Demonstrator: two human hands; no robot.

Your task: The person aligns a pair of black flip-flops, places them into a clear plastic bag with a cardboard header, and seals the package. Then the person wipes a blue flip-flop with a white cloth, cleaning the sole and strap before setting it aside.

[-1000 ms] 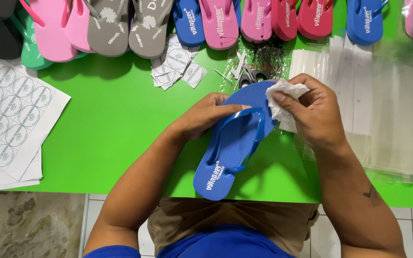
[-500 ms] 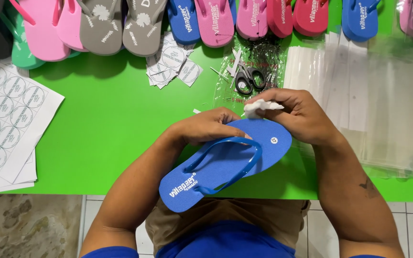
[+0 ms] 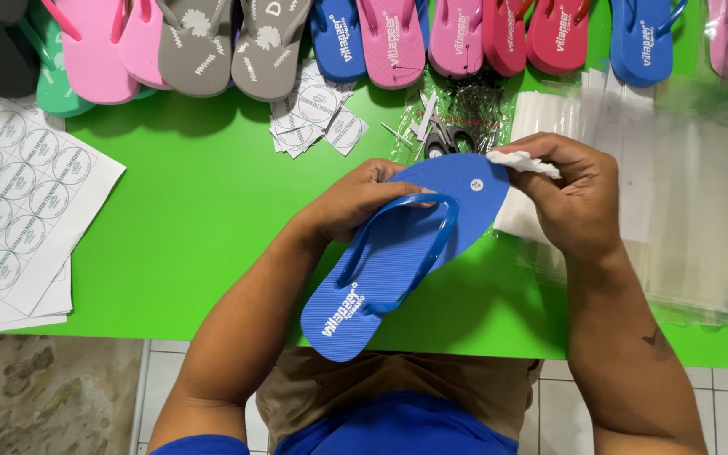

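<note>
Left hand grips blue flip-flop at its strap, mid worktop, near edge. Right hand pinches white cloth on its toe. Scissors just beyond, flip-flop row far, sticker sheets left, clear bags right.

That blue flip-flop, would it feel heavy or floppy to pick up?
Probably light: the left hand steadies the blue flip-flop by fingertips alone. Likely bendy foam, though it lies flat here. Unlikely to roll, being flat.

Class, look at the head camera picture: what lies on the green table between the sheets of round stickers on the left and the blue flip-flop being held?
In the head view, only bare green table lies between the sticker sheets and the blue flip-flop; the left hand grips the flip-flop's near edge.
</note>
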